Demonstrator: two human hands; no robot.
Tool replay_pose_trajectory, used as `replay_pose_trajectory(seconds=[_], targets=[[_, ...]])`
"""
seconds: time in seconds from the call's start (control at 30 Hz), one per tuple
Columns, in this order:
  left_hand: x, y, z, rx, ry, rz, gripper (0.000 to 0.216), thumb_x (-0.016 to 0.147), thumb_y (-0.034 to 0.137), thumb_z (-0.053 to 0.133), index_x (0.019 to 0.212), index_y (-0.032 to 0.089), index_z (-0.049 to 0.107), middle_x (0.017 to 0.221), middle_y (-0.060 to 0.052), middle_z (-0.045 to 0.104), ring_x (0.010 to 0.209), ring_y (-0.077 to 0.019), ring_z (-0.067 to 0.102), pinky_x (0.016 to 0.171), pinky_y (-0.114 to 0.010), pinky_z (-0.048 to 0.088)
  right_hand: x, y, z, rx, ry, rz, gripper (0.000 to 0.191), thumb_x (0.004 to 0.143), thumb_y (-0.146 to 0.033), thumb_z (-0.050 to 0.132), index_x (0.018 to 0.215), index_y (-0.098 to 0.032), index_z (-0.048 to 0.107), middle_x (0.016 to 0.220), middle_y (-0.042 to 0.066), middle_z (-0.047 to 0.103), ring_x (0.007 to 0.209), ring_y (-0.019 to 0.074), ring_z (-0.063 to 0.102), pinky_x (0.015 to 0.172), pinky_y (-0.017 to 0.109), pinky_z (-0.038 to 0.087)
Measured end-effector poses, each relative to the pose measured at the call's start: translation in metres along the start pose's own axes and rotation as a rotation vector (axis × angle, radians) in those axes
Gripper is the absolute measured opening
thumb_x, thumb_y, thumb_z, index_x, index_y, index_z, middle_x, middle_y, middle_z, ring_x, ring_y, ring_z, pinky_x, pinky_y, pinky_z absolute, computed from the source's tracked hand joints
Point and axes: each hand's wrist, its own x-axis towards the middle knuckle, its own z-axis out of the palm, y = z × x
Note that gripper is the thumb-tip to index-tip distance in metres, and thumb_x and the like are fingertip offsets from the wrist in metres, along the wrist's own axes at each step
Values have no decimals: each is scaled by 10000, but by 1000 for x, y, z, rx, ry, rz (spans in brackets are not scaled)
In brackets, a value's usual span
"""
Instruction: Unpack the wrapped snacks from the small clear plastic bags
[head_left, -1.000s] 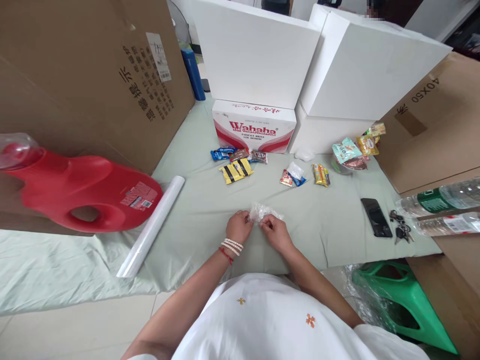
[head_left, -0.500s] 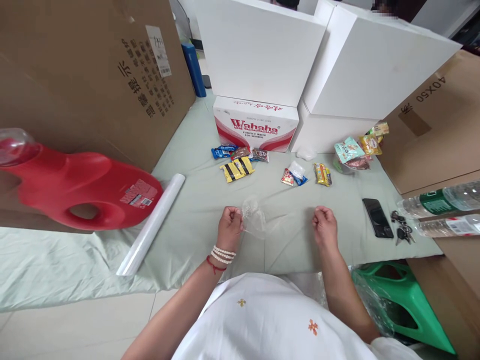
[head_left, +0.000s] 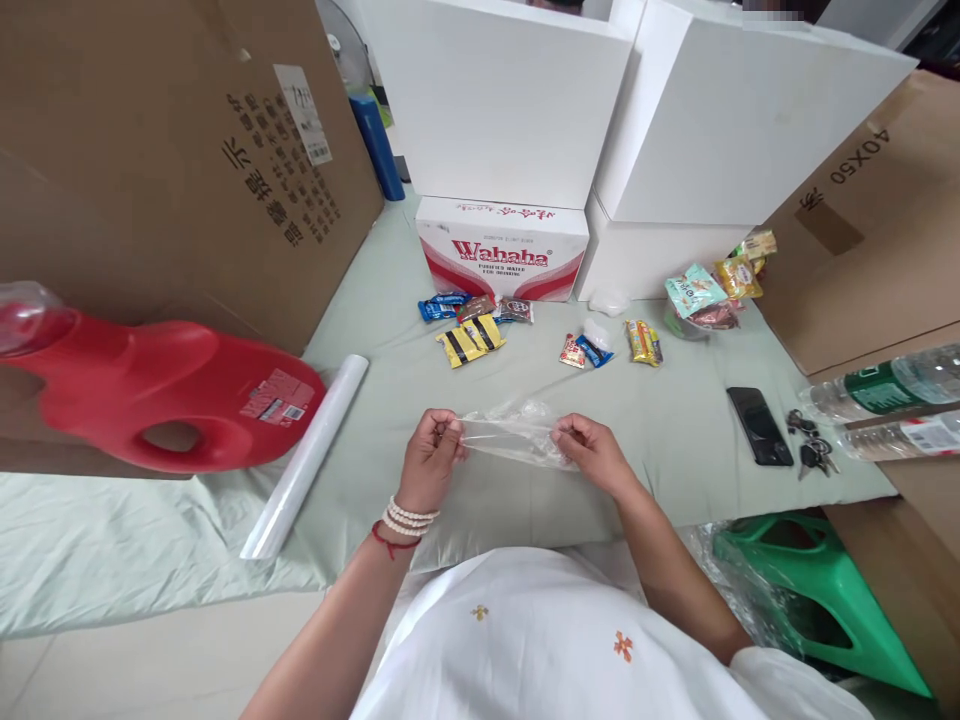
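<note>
While cloth point(head_left: 667, 440) spreads out either side, both hands point(head_left: 431, 458) point(head_left: 594, 452) pinch clear plastic point(head_left: 517, 432) — at opposite edges.

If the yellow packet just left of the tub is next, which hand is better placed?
Probably the right hand: it's closer to the yellow packet, though it and the left hand both hold the clear plastic.

White Wahaha carton point(head_left: 502, 250) with red swooshes – in front of it, yellow packets point(head_left: 471, 341) banded black and, farther forward, colourless clear film point(head_left: 510, 438) – left of it, a red jug point(head_left: 187, 360)
</note>
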Motion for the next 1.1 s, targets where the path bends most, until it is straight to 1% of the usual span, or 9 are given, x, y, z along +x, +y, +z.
replay_pose_trajectory(seconds=[0.1,0.23,0.37,0.47,0.6,0.77,0.83,0.93,1.1], targets=[[8,-5,-9,99,109,4,418,776,535,774,919,218,543,763,60,522,550,-61,490,539,-215,437,-3,-6,-4,44,-9,60,331,814,-552,708,834,-230,632,623,-47,508,523,123,461,502,256,419],[-3,-10,7,176,346,-73,559,701,569,810,1027,222,516,936,8,597,719,-116,617,597,-245,535,-5,-5,13,63,141,82,334,813,-550,695,794,-230,598,582,-53,489,492,127,454,483,264,411],[-29,-12,38,78,125,-407,572,763,724,695,949,199,564,966,-69,647,907,-228,686,586,-307,580,-8,-3,33,147,220,84,356,824,-580,677,834,-233,599,649,-35,536,553,144,487,537,286,486],[-36,-16,58,-29,-65,-578,535,735,681,741,873,178,626,936,-77,673,895,-225,678,600,-292,559,-12,-4,42,133,205,29,339,857,-563,652,868,-225,642,724,-8,589,635,159,528,614,294,518],[-27,-20,67,-157,-26,-537,399,664,501,815,785,196,588,833,-10,639,826,-159,629,652,-258,541,-14,0,40,117,175,-2,342,879,-548,625,946,-225,716,839,31,685,750,191,620,727,320,545],[-17,-26,60,-248,36,-500,428,699,531,793,827,208,542,858,-19,658,791,-145,650,713,-302,562,-9,6,18,231,234,153,419,786,-581,708,1000,-221,733,846,48,714,733,203,661,652,331,559],[-15,-29,57,-273,55,-469,464,707,559,797,823,211,512,754,16,608,671,-119,622,661,-291,546,-7,6,8,244,235,178,413,769,-586,730,943,-211,729,813,42,703,678,180,635,597,304,531],[-11,-33,51,-219,42,-414,488,732,611,776,841,216,510,606,107,439,454,-47,414,526,-234,454,-6,6,-5,273,254,183,402,755,-577,759,882,-196,722,736,12,657,599,134,550,539,264,468],[-1,-29,30,-79,-48,-376,489,684,599,822,842,176,634,549,119,389,417,-35,324,471,-218,373,-3,14,-23,469,335,208,398,641,-514,881,830,-211,704,798,2,643,706,131,563,603,238,508]])
